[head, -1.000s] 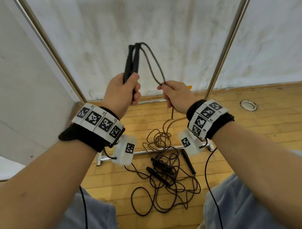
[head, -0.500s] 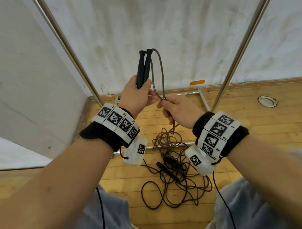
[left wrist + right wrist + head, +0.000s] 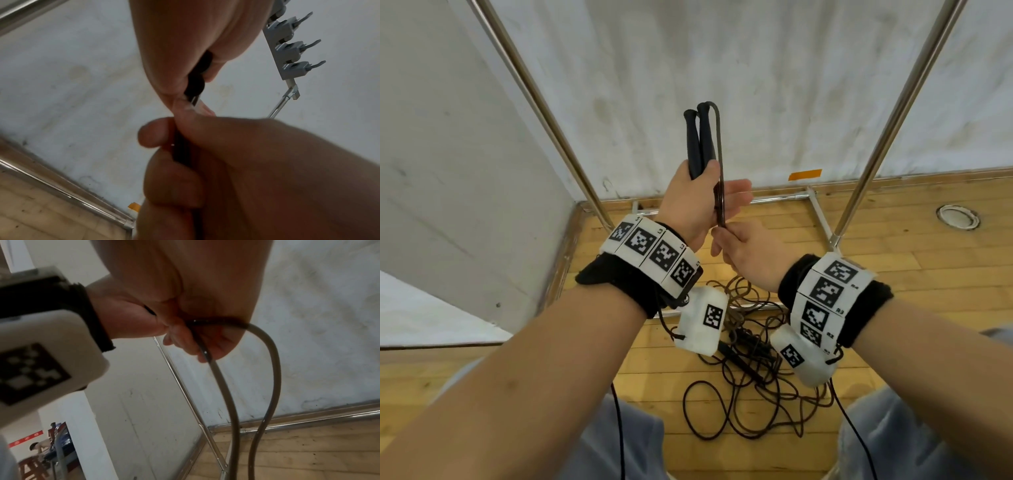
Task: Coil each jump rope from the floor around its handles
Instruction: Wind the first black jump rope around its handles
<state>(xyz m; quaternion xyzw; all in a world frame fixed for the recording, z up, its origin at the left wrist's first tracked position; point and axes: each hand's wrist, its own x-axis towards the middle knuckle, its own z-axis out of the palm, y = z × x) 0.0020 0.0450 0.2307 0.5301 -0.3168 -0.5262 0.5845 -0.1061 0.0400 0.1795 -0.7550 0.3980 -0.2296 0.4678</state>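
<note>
While left hand grips handles, right hand pinches rope.

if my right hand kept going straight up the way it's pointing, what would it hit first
Probably the left hand: the right hand pinches the cord right beneath its fingers, nearly touching.

left hand up high, gripping two black handles upright side by side, a cord running down from their tops into the right hand just below, pinching it. more jump ropes lie tangled on the wooden floor beneath both wrists.
</note>
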